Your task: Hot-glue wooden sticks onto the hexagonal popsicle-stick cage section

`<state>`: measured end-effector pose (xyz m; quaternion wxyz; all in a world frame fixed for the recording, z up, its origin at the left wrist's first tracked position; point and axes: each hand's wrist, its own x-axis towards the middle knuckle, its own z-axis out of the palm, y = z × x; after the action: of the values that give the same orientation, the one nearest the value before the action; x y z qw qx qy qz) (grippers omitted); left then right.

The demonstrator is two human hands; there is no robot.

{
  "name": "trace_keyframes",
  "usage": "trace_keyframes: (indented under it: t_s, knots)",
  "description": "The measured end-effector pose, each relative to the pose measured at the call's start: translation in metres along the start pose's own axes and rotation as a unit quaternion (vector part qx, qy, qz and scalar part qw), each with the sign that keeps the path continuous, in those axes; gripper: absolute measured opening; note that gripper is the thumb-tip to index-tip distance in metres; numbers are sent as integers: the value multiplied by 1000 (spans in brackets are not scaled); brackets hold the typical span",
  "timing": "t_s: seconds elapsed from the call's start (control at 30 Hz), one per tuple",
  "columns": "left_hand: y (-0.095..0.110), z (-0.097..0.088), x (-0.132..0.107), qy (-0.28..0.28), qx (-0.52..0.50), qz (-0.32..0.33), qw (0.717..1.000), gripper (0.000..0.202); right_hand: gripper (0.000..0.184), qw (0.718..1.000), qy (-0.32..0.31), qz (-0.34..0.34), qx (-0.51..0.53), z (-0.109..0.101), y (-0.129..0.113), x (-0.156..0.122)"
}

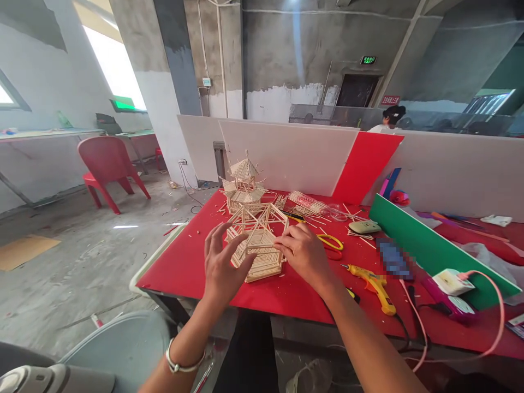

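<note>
A many-sided model of thin wooden sticks [262, 267] sits on the red table in front of me, with a slatted floor, short posts and an open top frame. My left hand [224, 259] is at its left side, thumb and fingers spread apart; whether they touch the sticks I cannot tell. At the model's right side, the fingers of my right hand [301, 248] are pinched together on a post of the frame. Behind it stands a tiered pagoda of sticks [244, 191] with a pointed roof.
Right of my hands lie yellow-handled scissors [331, 243], a yellow glue gun [374, 284] and a blurred blue phone [395, 259]. A green board [434, 240] edges the right side, near a power strip [450, 303]. Bagged sticks [307, 203] lie behind. A red chair [110, 164] stands left.
</note>
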<state>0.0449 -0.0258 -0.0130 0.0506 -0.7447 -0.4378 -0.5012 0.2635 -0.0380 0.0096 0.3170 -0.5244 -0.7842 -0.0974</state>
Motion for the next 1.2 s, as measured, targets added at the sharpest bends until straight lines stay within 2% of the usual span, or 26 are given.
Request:
trace_keyframes:
  t_s: [0.17,0.33,0.5,0.63,0.73,1.1,1.2]
  knots:
    - [-4,12,13,-67,27,53,996,19,10,1000,-2,2,-6,3,1,-1]
    - [-8,20,15,-89,35,65,993,14,11,1000,-1,0,-8,5,2,1]
    - [-11,23,17,-100,35,64,992,17,13,1000,-4,9,-3,6,4,1]
    - [-12,24,18,-101,32,66,992,19,35,999,-6,31,-7,2,8,-6]
    - [-11,24,19,-97,33,65,993,19,42,999,-4,51,-7,-2,10,-14]
    - [-10,25,21,-95,31,72,992,18,38,996,7,86,25,5,13,-21]
    - [-5,19,24,-84,21,80,993,18,35,995,26,84,44,3,10,-23]
